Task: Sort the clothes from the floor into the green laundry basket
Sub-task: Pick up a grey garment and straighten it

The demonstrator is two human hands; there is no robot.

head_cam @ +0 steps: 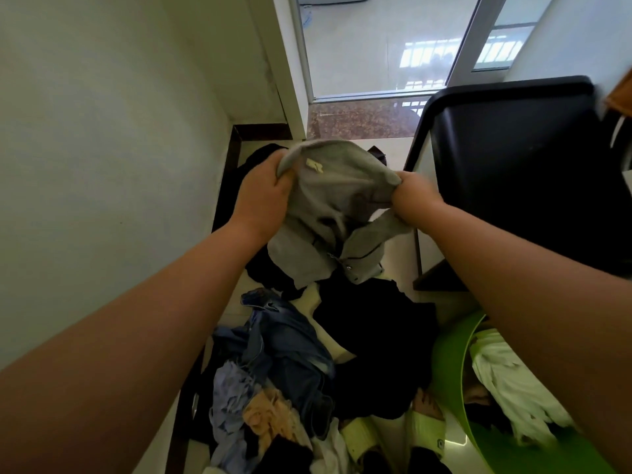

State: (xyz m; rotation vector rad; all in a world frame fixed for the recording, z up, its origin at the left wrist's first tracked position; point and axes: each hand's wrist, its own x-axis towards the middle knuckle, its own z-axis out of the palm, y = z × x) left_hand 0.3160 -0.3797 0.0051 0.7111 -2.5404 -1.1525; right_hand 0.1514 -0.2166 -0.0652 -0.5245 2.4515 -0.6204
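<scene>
Both forearms reach out; left hand (263,196) and right hand (415,196) grip the grey garment (337,213), whose dangling hem could snag the floor pile (290,364) before reaching the green basket (448,367).

My left fingers (285,181) are tucked under the grey garment (337,206), so I can't see their tips. My right hand (415,200) has its fingers buried in the cloth too. My right arm covers much of the green basket (448,364), and the frame's bottom edge cuts the rest; the white cloth (506,381) inside is smeared by blur. The black clothes (372,340) show no shape I can name. The pile's lower end runs off the bottom edge. The brown thing (620,94) at the right edge is cut off and I can't tell what it is.
</scene>
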